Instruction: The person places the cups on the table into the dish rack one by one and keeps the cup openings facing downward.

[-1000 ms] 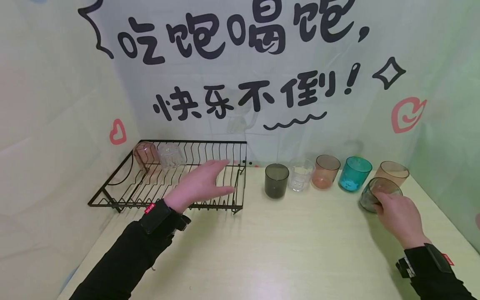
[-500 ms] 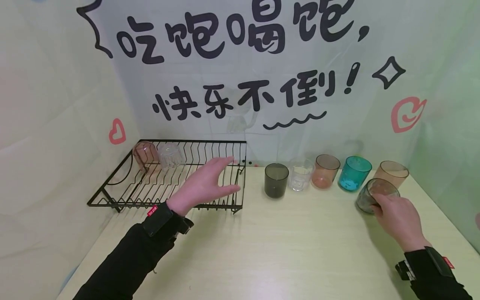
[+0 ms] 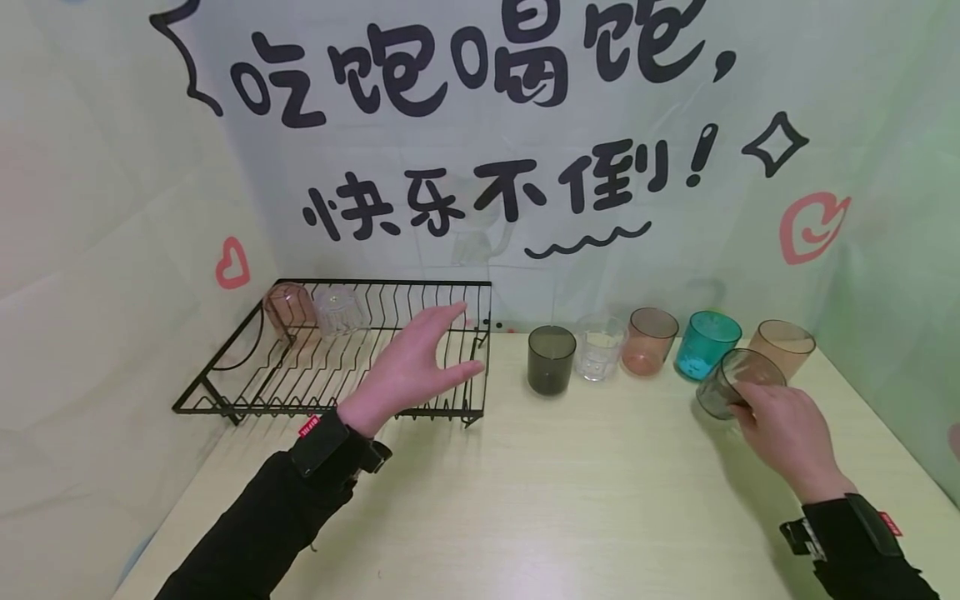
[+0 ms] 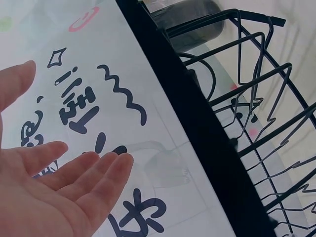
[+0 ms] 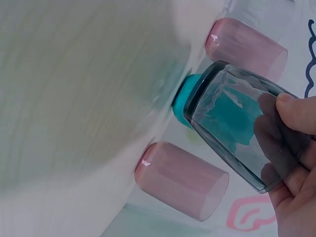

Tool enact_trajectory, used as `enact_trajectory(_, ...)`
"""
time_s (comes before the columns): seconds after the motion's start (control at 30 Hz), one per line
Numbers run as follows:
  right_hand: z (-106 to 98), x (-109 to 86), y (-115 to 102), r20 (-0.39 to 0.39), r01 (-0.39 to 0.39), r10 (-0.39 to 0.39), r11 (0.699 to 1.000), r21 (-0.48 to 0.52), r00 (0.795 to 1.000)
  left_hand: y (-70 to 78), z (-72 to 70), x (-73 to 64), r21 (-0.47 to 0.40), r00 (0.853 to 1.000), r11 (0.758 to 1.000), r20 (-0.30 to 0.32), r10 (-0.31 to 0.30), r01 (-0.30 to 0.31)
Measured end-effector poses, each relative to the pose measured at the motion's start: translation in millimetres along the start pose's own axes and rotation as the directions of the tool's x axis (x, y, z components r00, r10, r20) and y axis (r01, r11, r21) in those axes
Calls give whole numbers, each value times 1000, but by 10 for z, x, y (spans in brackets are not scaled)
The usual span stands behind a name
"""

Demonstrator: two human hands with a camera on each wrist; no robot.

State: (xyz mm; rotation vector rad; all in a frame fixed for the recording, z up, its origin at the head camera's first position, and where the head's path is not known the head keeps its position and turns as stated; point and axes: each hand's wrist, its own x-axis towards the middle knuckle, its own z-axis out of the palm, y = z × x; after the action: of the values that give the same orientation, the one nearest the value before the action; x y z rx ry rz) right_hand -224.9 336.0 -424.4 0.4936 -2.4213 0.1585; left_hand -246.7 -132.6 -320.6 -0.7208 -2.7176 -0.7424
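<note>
Grey tumbler (image 5: pixel 229 111), tilted, rim end gripped by right fingers (image 5: pixel 296 180), left fingers (image 4: pixel 101 187) extended

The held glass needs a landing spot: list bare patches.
Table: bare before the dark glass, between left hand and right hand. Rack: bare right of its clear glass, though the left hand hides part. Crowded: table's back right, around the teal glass; rack's back left corner.
</note>
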Motion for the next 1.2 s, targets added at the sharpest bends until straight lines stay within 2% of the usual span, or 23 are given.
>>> enact_trajectory(0.33,-8,67,-118,-63,33,-32,999,22,998,11,26,-3,-31,997,999,-58,40,-42)
enact_trajectory(0.67,-56,171,-286,-123,86,-77,994,69,989,37,88,-5,-58,996,997,-75,40,-44)
enact_trajectory(0.87,-85,210,-374,-108,44,-32,993,108,994,61,117,-5,-77,994,996,-102,36,-44)
enact_trajectory(1.07,-98,255,-454,-141,62,-43,989,136,989,75,175,-15,-124,994,992,-103,18,-30)
enact_trajectory(1.2,-106,269,-515,-144,41,-18,986,163,989,92,224,-15,-162,994,986,-111,22,-40)
